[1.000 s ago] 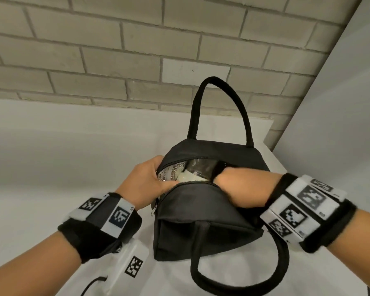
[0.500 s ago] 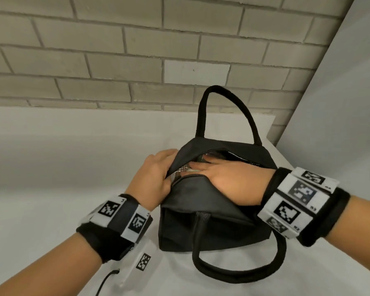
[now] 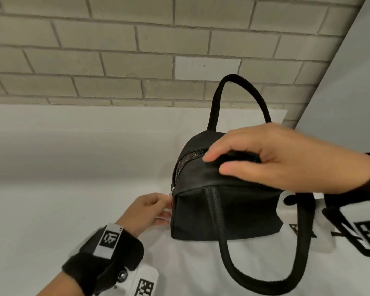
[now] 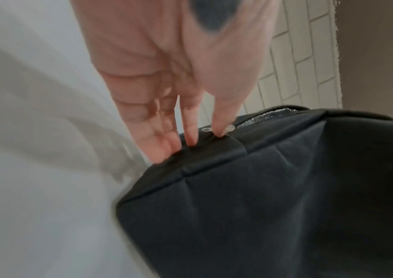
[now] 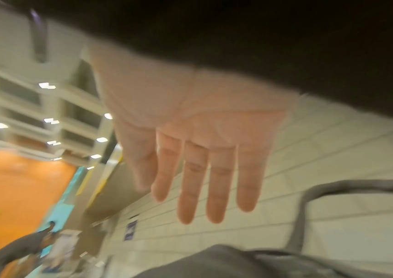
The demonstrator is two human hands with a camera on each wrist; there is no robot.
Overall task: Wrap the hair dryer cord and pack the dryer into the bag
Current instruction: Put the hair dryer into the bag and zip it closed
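A black bag (image 3: pixel 226 210) stands on the white table, one handle (image 3: pixel 239 79) upright at the back and the other (image 3: pixel 254 283) lying toward me. Its top zip gapes at the left, showing silvery lining (image 3: pixel 195 154). No hair dryer or cord is visible. My left hand (image 3: pixel 166 207) is at the bag's left end; in the left wrist view its fingertips (image 4: pixel 191 141) touch the fabric of the bag (image 4: pixel 285 188) beside the zipper pull (image 4: pixel 229 128). My right hand (image 3: pixel 214 163) hovers over the bag's top with fingers (image 5: pixel 190 188) straight, holding nothing.
The white table (image 3: pixel 73 210) runs back to a low white ledge under a brick wall (image 3: pixel 115 60). A grey panel (image 3: pixel 350 82) closes in the right side near the bag. The right wrist view shows a person far off in the room behind.
My right hand has come out of the bag's opening and risen above it. My left hand has dropped from the opening's rim to the zipper end. The opening has narrowed.
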